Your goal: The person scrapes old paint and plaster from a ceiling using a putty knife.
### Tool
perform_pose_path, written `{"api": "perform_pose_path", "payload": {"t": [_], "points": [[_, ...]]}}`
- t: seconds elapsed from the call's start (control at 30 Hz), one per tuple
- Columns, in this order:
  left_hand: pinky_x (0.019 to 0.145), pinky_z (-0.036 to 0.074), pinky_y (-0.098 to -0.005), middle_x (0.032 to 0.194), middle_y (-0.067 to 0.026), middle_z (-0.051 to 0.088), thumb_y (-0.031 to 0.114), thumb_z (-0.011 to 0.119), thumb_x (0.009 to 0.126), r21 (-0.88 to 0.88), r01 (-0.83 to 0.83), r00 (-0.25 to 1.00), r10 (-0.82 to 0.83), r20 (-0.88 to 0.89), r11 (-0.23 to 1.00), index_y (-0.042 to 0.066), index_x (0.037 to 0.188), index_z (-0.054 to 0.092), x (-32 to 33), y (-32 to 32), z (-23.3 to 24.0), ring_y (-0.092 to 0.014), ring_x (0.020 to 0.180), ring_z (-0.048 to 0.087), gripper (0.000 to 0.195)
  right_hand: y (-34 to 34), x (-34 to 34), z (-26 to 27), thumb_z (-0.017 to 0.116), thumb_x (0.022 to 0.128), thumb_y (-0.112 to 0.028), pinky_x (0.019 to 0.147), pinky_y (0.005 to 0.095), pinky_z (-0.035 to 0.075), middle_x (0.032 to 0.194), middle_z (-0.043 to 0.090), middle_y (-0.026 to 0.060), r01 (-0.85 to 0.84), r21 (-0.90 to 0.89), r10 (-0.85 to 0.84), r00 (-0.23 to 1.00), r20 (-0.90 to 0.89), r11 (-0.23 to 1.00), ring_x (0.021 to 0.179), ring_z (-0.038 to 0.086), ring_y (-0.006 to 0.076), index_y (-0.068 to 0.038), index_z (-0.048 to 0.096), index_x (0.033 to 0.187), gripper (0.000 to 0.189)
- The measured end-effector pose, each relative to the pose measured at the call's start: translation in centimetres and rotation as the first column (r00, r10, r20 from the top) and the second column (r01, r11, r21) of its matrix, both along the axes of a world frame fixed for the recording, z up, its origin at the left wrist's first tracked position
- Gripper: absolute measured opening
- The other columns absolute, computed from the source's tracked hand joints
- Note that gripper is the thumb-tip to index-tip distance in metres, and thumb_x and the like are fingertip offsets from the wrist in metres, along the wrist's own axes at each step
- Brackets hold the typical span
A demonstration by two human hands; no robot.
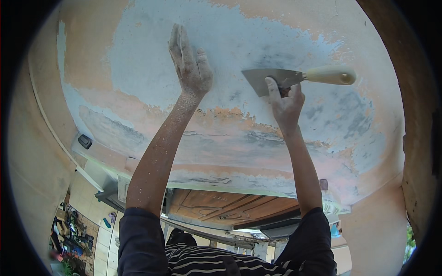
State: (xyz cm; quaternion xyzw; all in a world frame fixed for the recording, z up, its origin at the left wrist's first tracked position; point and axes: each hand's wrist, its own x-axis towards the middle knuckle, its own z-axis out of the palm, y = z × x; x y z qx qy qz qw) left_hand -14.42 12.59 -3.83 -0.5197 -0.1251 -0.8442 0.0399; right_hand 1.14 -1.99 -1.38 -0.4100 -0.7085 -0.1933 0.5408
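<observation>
My left hand (190, 62), coated in pale dust, is raised with its fingers straight and its thumb apart. It holds nothing and lies against or very close to the wall (221, 45); which, I cannot tell. White flecks cover that forearm. In my right hand (288, 103) is a putty knife (272, 74), gripped at its wide metal blade, with the thumb across the face. Its cream handle (329, 75) sticks out to the right, past my fingers. The wall's bluish-white scraped patch has ragged peach paint edges and grey smudges around the blade.
Below the wall is a brown carved wooden door (231, 207). A small dark fixture (84, 141) sits at the lower left, near a pale conduit (51, 127). Tiled floor (103, 238) lies far below, with footwear (107, 222) and a cluttered heap (72, 234).
</observation>
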Motion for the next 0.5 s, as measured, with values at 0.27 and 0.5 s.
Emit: {"api": "perform_pose_path", "payload": {"t": [0.27,0.5], "points": [[0.106,0.023,-0.0539,0.138,-0.0288,0.028,0.008,0.042,0.084,0.016,-0.038,0.999,0.039,-0.022,0.999,-0.007,0.135,0.03,0.0,0.2,-0.2,-0.042,0.128,0.028,0.055,-1.5,0.3,-0.3,0.062,0.086,-0.002,0.042,0.0208,0.047,0.07,0.067,0.0122,-0.08,0.143,0.119,0.95,-0.287,0.987,0.052,0.063,0.014,0.004,0.05,0.094,0.016],[0.105,0.024,-0.0519,0.139,-0.0264,0.029,0.012,0.042,0.086,0.005,-0.101,0.993,0.101,-0.059,0.995,-0.004,0.136,0.033,-0.4,0.1,-0.4,-0.04,0.129,0.029,0.052,-1.5,0.0,0.2,0.07,0.081,-0.01,0.05,0.027,0.046,0.07,0.064,0.0077,0.142,-0.189,-0.101,0.973,0.208,0.972,0.055,0.055,0.0085,-0.002,0.055,0.106,0.031]]}}
